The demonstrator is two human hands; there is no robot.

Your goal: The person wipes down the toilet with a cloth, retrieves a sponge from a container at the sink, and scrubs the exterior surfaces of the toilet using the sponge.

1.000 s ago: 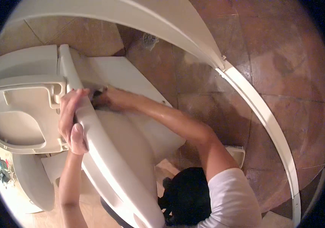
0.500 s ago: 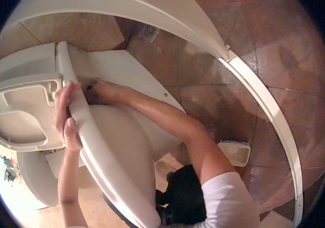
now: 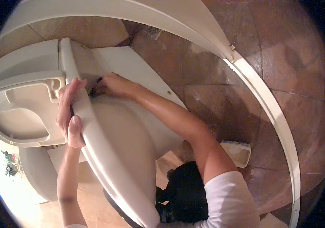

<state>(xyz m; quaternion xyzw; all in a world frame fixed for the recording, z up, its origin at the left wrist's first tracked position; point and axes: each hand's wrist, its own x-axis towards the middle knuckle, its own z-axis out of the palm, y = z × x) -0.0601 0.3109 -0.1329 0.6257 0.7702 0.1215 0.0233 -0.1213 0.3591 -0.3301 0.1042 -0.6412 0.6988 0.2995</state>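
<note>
A long white curved rim belongs to a large smooth white fixture whose kind I cannot tell. My left hand grips this rim near its upper part, fingers on the far side and thumb over the edge. On the inner side, my right hand has its fingers bent around a small dark thing, pressed close to the fixture's surface. The fingers hide most of that dark thing, so its kind cannot be made out.
A toilet with its seat lies left of the rim. The flat white panel stands beyond my right hand. On the brown tile floor sits a small white tub. A curved white rail arcs across the right.
My right hand has moved slightly up and right along the surface, with the dark thing in its fingers. My left hand keeps its grip on the rim. The view has shifted slightly.
</note>
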